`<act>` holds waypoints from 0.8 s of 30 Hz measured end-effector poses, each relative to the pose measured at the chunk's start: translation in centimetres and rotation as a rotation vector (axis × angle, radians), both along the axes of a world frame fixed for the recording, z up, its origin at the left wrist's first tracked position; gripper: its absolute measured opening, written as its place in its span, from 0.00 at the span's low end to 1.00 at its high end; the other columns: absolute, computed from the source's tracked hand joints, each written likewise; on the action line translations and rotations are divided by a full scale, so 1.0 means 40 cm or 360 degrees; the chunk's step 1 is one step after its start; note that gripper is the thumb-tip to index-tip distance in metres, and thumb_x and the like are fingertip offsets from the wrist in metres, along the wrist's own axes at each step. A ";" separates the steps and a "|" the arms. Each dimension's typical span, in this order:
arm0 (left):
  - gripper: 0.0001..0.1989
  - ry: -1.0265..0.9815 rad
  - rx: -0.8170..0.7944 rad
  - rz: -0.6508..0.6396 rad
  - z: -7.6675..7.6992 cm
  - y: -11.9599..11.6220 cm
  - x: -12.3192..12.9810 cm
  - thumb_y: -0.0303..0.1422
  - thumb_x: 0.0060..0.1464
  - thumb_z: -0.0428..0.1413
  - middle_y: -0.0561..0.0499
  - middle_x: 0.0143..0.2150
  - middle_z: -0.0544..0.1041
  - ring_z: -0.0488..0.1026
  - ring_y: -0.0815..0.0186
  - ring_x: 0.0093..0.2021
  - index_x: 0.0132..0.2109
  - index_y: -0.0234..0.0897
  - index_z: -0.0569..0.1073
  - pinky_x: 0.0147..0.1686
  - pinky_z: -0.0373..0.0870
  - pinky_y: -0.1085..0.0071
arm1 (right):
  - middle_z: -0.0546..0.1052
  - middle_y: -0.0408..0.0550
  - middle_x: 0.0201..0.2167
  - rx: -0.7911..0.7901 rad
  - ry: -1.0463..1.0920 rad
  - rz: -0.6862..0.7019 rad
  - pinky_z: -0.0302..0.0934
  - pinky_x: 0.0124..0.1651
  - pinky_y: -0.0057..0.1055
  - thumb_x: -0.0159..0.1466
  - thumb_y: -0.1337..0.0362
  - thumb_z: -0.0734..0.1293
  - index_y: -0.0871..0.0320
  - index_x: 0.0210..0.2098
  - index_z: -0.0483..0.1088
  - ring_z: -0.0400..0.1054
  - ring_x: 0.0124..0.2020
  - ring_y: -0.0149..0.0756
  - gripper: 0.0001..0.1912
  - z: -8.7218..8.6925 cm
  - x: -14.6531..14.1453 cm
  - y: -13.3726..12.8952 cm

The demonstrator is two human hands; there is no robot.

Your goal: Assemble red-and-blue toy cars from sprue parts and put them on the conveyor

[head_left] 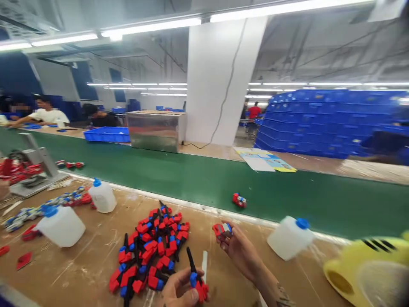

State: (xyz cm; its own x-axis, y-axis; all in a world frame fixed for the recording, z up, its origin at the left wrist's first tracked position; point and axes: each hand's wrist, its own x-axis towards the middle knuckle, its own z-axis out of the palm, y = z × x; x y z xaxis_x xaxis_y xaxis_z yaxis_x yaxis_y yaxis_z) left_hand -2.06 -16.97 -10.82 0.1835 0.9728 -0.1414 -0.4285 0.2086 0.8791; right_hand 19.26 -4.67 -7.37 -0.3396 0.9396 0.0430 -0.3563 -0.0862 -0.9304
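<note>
My left hand [179, 286] is closed on a red and blue toy piece with a black stick [197, 282], which points upward. My right hand [239, 249] grips a small red, grey and blue toy piece [223, 230] in its fingertips, above the table's far edge. To the left of my hands lies a heap of red, blue and black toy pieces [150, 247]. A thin white strip [204, 265] lies on the table between my hands. Beyond my right hand, a red and white toy piece [239, 200] sits on the green belt.
A green conveyor belt [198, 175] runs behind the brown table [86, 273]. White jugs with blue caps stand on the left, and another jug [290, 238] stands right. A yellow object [367, 264] occupies the right corner. Blue crates [319, 123] are stacked beyond; people sit far left.
</note>
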 end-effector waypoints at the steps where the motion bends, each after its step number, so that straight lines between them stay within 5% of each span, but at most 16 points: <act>1: 0.34 0.0107 0.0068 -0.0059 0.013 -0.003 0.008 0.52 0.40 0.68 0.43 0.40 0.80 0.78 0.53 0.41 0.51 0.38 0.77 0.47 0.71 0.58 | 0.80 0.53 0.39 -0.0120 0.0099 -0.0057 0.65 0.34 0.37 0.60 0.45 0.69 0.51 0.50 0.70 0.75 0.35 0.43 0.24 -0.007 0.048 -0.043; 6: 0.17 0.1201 0.0916 -0.0561 0.137 0.000 0.038 0.37 0.56 0.61 0.44 0.53 0.75 0.72 0.56 0.53 0.53 0.44 0.75 0.55 0.68 0.60 | 0.80 0.51 0.43 -0.0326 0.0241 -0.0158 0.68 0.46 0.41 0.54 0.55 0.76 0.53 0.48 0.73 0.76 0.40 0.42 0.24 -0.021 0.207 -0.191; 9: 0.20 0.1699 0.1601 -0.0969 0.199 0.015 0.069 0.25 0.59 0.53 0.46 0.56 0.73 0.70 0.60 0.55 0.57 0.48 0.72 0.57 0.67 0.63 | 0.78 0.50 0.46 -0.0339 0.0354 -0.0020 0.64 0.56 0.45 0.51 0.60 0.78 0.52 0.55 0.69 0.75 0.45 0.42 0.33 -0.027 0.238 -0.207; 13: 0.19 0.2098 0.2202 -0.1235 0.231 0.028 0.109 0.24 0.62 0.50 0.46 0.57 0.73 0.68 0.59 0.56 0.56 0.47 0.72 0.56 0.67 0.63 | 0.79 0.49 0.41 -0.0331 0.0465 0.0030 0.64 0.56 0.43 0.47 0.62 0.80 0.58 0.45 0.76 0.75 0.41 0.39 0.26 -0.060 0.232 -0.184; 18: 0.15 0.2335 0.2412 -0.1423 0.245 0.027 0.137 0.27 0.65 0.49 0.46 0.57 0.74 0.68 0.58 0.57 0.55 0.47 0.71 0.55 0.67 0.63 | 0.79 0.45 0.39 -0.0265 0.0577 -0.0128 0.65 0.46 0.30 0.46 0.63 0.81 0.57 0.44 0.76 0.72 0.38 0.33 0.26 -0.093 0.246 -0.170; 24: 0.16 0.2359 0.2438 -0.1462 0.259 0.024 0.158 0.27 0.65 0.50 0.45 0.56 0.74 0.70 0.59 0.54 0.56 0.46 0.71 0.52 0.69 0.62 | 0.79 0.45 0.39 -0.0299 0.0665 -0.0116 0.65 0.46 0.32 0.48 0.66 0.80 0.56 0.44 0.74 0.74 0.40 0.36 0.24 -0.102 0.265 -0.174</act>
State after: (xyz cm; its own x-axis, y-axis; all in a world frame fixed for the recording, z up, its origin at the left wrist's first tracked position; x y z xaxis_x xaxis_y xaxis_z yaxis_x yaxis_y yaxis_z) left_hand 4.24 -15.99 -0.46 0.9765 0.2094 -0.0512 0.2111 -0.9769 0.0325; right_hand 29.85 -11.65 -11.44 -0.2621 0.9650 -0.0111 -0.7090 -0.2003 -0.6762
